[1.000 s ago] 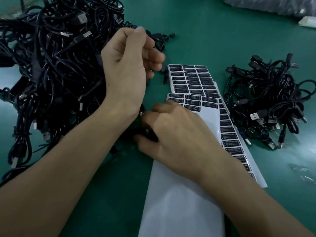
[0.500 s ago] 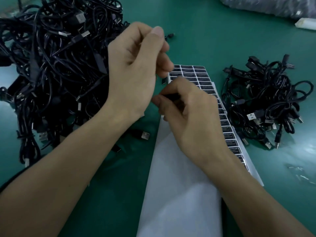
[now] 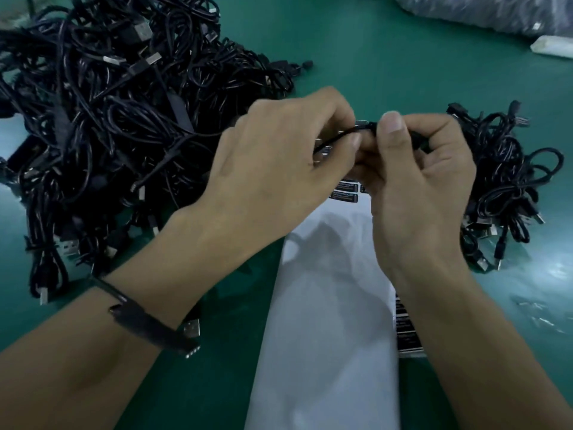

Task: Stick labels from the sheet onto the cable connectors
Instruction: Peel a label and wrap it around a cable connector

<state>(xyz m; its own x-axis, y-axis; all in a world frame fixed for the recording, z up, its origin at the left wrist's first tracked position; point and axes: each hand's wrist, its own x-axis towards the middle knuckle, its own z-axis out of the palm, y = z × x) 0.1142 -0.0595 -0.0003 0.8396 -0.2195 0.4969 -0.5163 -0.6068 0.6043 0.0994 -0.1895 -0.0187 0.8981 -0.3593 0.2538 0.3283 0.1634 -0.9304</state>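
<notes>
My left hand and my right hand meet above the label sheet, fingertips together. Between them they pinch the connector end of a thin black cable. Whether a label is on the connector is hidden by my fingers. The cable drapes over my left forearm, and its USB plug hangs by that wrist. The sheet is mostly bare white backing, with black labels showing under my hands and along its right edge.
A big tangle of black cables fills the left of the green table. A smaller cable pile lies right of the sheet. A plastic-wrapped bundle and a white object sit at the far right.
My right hand left the sheet and rose to meet my left hand. Both now pinch the cable connector higher above the sheet, and the cable's other end trails over my left forearm.
</notes>
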